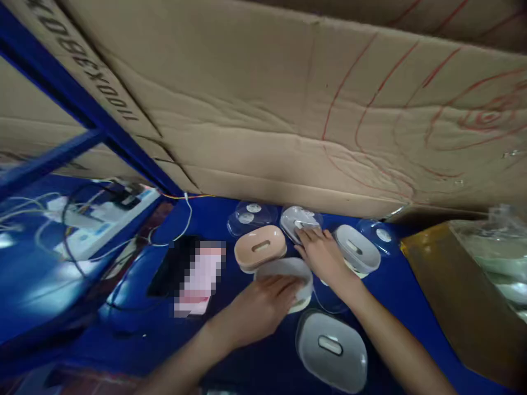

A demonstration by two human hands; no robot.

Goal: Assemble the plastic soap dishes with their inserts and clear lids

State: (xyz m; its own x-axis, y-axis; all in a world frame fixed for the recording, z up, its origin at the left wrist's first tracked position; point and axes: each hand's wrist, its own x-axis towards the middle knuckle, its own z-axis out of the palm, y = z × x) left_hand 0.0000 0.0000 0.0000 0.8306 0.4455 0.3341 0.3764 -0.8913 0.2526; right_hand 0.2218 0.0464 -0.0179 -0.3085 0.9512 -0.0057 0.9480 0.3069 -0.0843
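Note:
My left hand [265, 307] curls its fingers over the rim of a pale grey oval container [284, 266] whose top is open; the fingertips are partly hidden inside it. My right hand [325, 258] reaches farther back, its stretched fingers resting on a whitish oval lid [291, 219] with a slot. To the left stands a peach oval box [260, 247] with a slotted top. Right of my right hand is a light grey slotted box [357, 248]. Nearer to me lies a larger-looking grey slotted box [331, 356].
Clear plastic covers [236, 222] with round stickers lie along the back, before a cardboard wall [247, 109]. A phone [206, 274] is at left, beyond it a power strip [94, 230] with cables. A brown carton [457, 307] holding plastic-wrapped items stands right on the blue table [247, 351].

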